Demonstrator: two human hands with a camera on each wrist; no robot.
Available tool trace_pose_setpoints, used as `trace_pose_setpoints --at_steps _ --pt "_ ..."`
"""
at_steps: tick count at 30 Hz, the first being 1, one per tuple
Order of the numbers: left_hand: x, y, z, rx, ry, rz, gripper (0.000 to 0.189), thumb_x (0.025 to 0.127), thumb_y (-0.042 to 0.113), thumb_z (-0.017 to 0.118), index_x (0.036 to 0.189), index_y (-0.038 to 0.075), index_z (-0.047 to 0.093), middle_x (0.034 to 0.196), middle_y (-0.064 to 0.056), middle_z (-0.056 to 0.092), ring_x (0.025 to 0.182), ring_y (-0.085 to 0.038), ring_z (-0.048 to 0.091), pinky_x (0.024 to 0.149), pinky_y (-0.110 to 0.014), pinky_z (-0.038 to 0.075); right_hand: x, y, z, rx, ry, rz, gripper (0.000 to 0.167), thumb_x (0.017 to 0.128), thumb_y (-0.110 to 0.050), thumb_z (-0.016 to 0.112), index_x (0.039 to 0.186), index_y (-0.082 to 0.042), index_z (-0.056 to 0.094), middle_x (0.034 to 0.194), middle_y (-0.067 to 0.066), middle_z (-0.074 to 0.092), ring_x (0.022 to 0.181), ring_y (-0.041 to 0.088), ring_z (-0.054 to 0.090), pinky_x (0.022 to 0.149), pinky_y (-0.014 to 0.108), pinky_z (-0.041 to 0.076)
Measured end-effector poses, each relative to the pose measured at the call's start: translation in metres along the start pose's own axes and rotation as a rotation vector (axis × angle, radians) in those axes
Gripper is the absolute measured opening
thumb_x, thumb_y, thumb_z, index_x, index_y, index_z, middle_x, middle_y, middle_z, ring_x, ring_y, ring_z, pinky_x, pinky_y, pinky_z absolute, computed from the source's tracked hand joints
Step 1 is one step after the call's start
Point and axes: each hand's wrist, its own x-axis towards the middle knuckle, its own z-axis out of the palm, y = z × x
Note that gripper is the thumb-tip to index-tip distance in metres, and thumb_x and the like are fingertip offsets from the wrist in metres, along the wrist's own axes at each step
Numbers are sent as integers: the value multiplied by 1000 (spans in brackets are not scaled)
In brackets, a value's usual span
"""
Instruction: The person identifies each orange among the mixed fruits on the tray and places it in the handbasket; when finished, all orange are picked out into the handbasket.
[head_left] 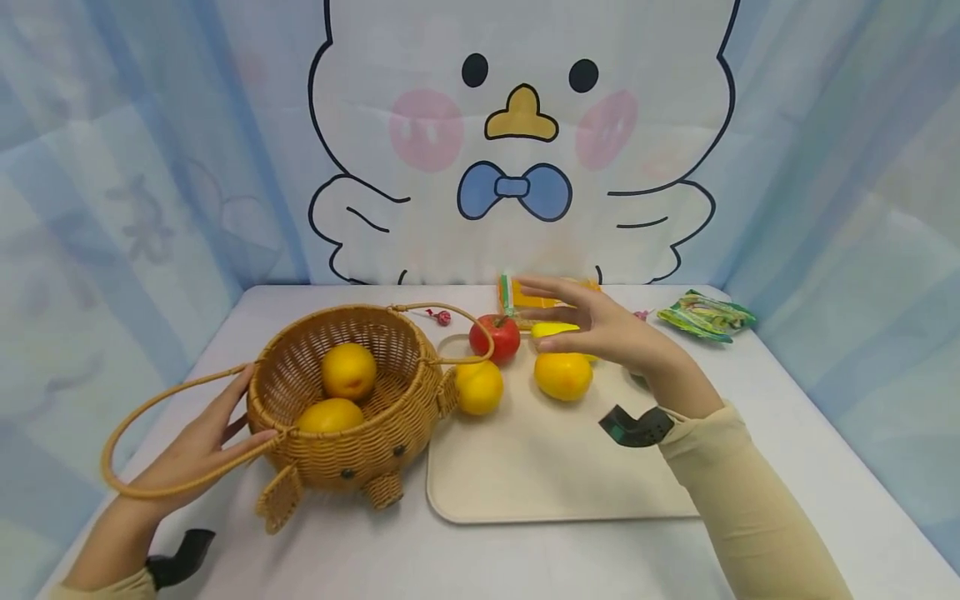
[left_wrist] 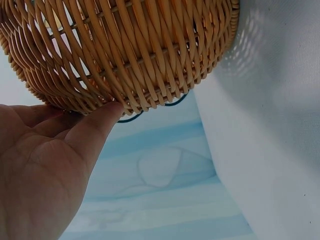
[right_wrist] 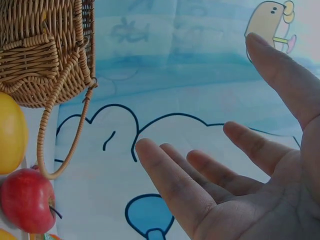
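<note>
My left hand (head_left: 198,446) reaches through a handle loop of the woven wicker basket (head_left: 352,458), its extended thumb and fingers touching the outer wall near the rim. The thumb (left_wrist: 102,120) lies against the weave in the left wrist view. Two yellow-orange fruits sit inside: a rounder one (head_left: 349,371) and a longer one (head_left: 331,416). My right hand (head_left: 600,325) hovers above the beige tray (head_left: 555,467), fingers spread, holding nothing. Beneath and beside it are a red apple (head_left: 497,338), a yellow mango-like fruit (head_left: 564,377) and a partly covered yellow fruit, perhaps a banana (head_left: 551,330).
Another yellow fruit (head_left: 480,389) lies between basket and tray. At the back are an orange packet (head_left: 532,296), a red wrapped lollipop (head_left: 442,317) and a green packet (head_left: 705,316). A printed curtain (head_left: 517,242) hangs behind the white table (head_left: 360,558).
</note>
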Motion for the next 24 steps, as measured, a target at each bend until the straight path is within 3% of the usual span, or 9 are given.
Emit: trace_pose_setpoints --at_steps 10,24 --pt "0 1 0 7 10 -8 92 93 35 57 150 29 -15 158 -20 -9 143 -49 3 102 -73 27 -19 12 -9 -62 113 83 68 88 -24 67 146 -30 33 153 -5 31 133 26 45 105 44 47" --pt "0 0 0 2 0 -9 91 94 34 57 150 30 -15 158 -19 -11 142 -50 3 102 -73 27 -39 22 -23 -56 155 96 69 89 -21 65 148 -27 29 154 3 29 133 32 43 94 19 52"
